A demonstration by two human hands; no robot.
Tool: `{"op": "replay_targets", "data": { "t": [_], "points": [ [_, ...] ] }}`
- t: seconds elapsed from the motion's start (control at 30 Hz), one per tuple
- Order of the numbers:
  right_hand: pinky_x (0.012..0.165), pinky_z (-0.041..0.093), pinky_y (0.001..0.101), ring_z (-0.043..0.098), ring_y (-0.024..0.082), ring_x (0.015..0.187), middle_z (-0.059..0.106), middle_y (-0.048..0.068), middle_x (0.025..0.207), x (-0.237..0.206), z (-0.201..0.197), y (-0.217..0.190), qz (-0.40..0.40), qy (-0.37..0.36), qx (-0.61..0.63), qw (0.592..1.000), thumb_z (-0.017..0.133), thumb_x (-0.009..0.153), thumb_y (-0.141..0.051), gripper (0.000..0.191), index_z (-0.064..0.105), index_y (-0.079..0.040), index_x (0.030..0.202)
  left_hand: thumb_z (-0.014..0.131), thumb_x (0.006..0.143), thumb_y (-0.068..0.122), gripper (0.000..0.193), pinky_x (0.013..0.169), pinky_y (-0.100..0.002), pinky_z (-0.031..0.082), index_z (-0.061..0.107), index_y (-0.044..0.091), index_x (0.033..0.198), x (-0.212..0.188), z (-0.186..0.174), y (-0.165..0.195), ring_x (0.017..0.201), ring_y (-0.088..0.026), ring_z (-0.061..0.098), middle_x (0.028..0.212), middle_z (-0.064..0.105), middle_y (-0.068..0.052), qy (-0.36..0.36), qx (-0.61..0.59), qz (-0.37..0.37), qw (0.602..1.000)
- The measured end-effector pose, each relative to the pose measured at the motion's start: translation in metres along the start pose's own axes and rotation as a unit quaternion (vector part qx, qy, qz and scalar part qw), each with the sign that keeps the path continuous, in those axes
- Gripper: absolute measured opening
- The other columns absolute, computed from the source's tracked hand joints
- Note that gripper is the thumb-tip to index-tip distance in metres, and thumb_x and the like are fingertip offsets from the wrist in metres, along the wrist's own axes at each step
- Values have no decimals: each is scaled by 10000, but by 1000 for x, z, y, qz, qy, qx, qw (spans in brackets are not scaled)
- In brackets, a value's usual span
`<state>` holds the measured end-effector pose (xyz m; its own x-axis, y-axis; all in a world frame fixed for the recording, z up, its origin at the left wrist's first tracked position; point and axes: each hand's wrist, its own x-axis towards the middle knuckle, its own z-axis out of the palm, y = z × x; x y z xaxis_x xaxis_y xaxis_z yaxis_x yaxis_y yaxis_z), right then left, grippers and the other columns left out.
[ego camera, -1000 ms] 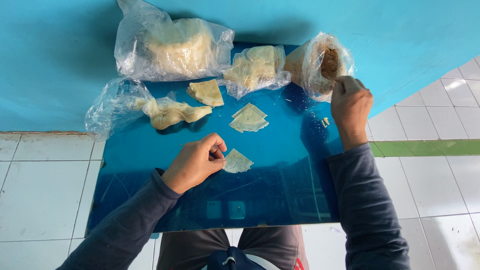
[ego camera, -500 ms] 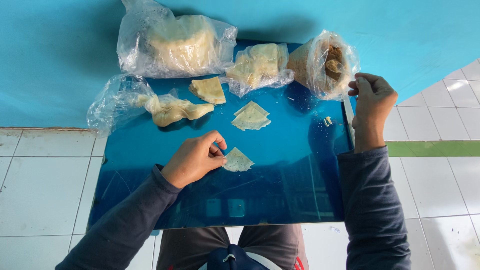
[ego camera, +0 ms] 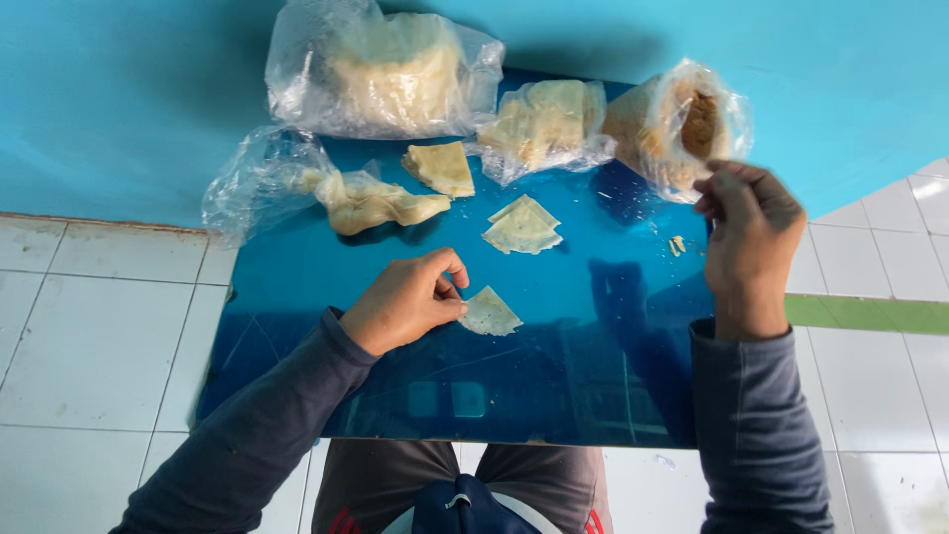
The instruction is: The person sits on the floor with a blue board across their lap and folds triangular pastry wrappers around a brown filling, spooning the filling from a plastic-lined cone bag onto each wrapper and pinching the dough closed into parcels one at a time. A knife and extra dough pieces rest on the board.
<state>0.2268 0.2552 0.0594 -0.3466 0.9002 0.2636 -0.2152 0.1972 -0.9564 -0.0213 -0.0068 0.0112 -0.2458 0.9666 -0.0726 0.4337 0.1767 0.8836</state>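
My left hand point(ego camera: 405, 302) rests on a glossy blue board point(ego camera: 593, 386) across my lap, fingertips pinching the left corner of a small pale triangular dough wrapper point(ego camera: 491, 313) that lies flat. My right hand point(ego camera: 748, 232) hovers at the board's right edge, just below the mouth of a clear bag of brown filling point(ego camera: 682, 124). Its fingers are curled with the back toward me, so anything they hold is hidden. A short stack of folded wrappers point(ego camera: 521, 227) lies mid-board.
At the board's far edge sit a large clear bag of pale dough point(ego camera: 390, 69), a smaller bag of wrappers point(ego camera: 544, 119), a loose wrapper piece point(ego camera: 440, 166) and a crumpled bag with a dough strip point(ego camera: 366, 203). Crumbs point(ego camera: 677, 244) lie near my right hand. White tiled floor point(ego camera: 79, 326) surrounds; a blue wall point(ego camera: 119, 89) is beyond.
My right hand has drawn out of the filling bag and moved down and right, its fingers curled. My left hand has kept its hold on the triangular wrapper.
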Motion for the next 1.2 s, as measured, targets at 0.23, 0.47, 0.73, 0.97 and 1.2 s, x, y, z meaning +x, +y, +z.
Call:
{"op": "replay_targets", "data": {
  "t": [0.23, 0.47, 0.73, 0.97, 1.2],
  "points": [
    [697, 544, 258, 678, 154, 769, 741, 114, 914, -73, 25, 21, 115, -182, -131, 968, 613, 986, -22, 170, 719, 66, 1085, 786, 828, 119, 256, 607, -311, 600, 616, 41, 1003, 1, -4, -1, 732, -183, 781, 813, 766, -94, -7, -18, -10, 1000],
    [705, 603, 247, 728, 115, 800, 782, 84, 939, -97, 29, 48, 95, -311, -177, 929, 651, 971, -46, 172, 745, -15, 1111, 791, 821, 116, 262, 633, -331, 616, 620, 34, 1000, 1, -2, -6, 787, -205, 788, 879, 765, -109, -12, 7, 25, 1000],
    [769, 584, 252, 737, 109, 862, 799, 28, 979, -104, 36, 41, -57, -342, -264, 900, 707, 940, -75, 169, 752, -88, 1103, 795, 823, 124, 262, 649, -328, 623, 627, 37, 1004, 1, -3, -6, 792, -210, 787, 888, 767, -108, -24, 19, 9, 999],
    [916, 456, 285, 691, 83, 867, 785, -38, 982, -102, 38, 34, -157, -354, -286, 876, 750, 899, -78, 231, 746, -147, 1119, 793, 826, 132, 259, 659, -322, 622, 624, 41, 1000, 1, -2, -6, 791, -207, 784, 890, 765, -104, -22, 22, 26, 999],
    [947, 434, 301, 673, 94, 883, 786, -41, 1010, -100, 38, 34, -177, -353, -286, 873, 762, 884, -90, 242, 746, -164, 1115, 791, 829, 124, 251, 665, -326, 616, 627, 36, 997, 0, -2, -8, 794, -206, 781, 884, 764, -101, -15, 20, 39, 999]
  ]
}}
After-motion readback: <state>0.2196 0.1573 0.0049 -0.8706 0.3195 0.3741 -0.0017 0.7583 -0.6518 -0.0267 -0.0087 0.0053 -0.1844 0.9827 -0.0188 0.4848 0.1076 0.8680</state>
